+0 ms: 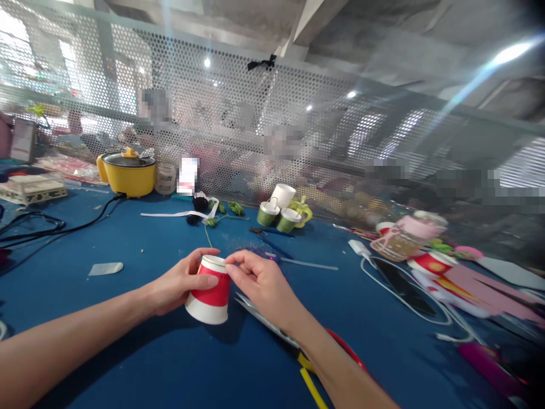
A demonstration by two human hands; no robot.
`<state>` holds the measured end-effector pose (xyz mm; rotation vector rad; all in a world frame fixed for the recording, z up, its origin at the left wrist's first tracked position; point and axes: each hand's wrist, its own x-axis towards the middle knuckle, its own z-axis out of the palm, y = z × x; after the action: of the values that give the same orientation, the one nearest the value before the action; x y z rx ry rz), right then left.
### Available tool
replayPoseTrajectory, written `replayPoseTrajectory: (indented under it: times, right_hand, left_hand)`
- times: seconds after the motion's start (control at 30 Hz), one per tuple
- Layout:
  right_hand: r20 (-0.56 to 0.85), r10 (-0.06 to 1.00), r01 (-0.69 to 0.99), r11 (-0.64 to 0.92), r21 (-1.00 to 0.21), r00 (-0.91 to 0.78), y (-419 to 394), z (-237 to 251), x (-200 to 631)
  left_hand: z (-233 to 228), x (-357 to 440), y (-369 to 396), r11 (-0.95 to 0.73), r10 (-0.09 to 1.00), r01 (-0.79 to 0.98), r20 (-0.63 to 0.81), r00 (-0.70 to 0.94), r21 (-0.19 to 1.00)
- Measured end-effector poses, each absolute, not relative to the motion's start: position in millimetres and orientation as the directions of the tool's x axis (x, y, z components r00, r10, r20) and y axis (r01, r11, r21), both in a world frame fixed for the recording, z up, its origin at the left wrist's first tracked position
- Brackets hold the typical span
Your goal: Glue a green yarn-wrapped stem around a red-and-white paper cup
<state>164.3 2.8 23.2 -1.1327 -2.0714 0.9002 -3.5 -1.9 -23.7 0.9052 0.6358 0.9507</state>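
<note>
A red and white paper cup [213, 289] is held just above the blue table with its narrow end up and wide end down. My left hand [187, 281] wraps around its left side, thumb across the red band. At the top right edge of the cup, my right hand [255, 278] pinches with thumb and fingertips; anything small between them is hidden. A thin strand of green yarn [208, 236] runs from the back of the table toward the cup, and its near end is out of sight. Scissors [268, 324] lie partly under my right forearm.
Green yarn bundles [235, 209], green-wrapped cups [268, 213] and pliers [272, 241] lie toward the mesh partition [238, 125]. A yellow electric pot [129, 176] stands back left with its cable. A phone [404, 287], white cables and a pink-topped jar [400, 238] crowd the right.
</note>
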Motion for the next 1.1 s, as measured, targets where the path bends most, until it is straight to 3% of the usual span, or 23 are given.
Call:
replayPoseTrajectory:
  times: [0.23,0.7,0.9,1.1]
  right_hand:
    - [0.137,0.883,0.451,0.357,-0.818,-0.450,3.1,25.2,162.7]
    - [0.134,0.849,0.468,0.405,-0.786,-0.511,8.0,16.4,161.8]
    - [0.118,0.843,0.494,0.415,-0.764,-0.525,10.3,11.8,160.5]
    - [0.155,0.839,0.492,0.445,-0.748,-0.522,10.4,12.9,158.2]
  left_hand:
    - [-23.2,-3.8,-0.4,0.276,0.892,-0.397,-0.079,0.445,0.876]
    - [-34.0,-6.9,6.5,0.169,0.895,-0.323,-0.008,0.445,0.931]
    - [-23.7,-15.7,10.3,-0.065,0.923,-0.099,0.098,0.373,0.993]
    - [-17.9,-21.4,14.0,-0.272,0.896,0.033,0.241,0.373,0.962]
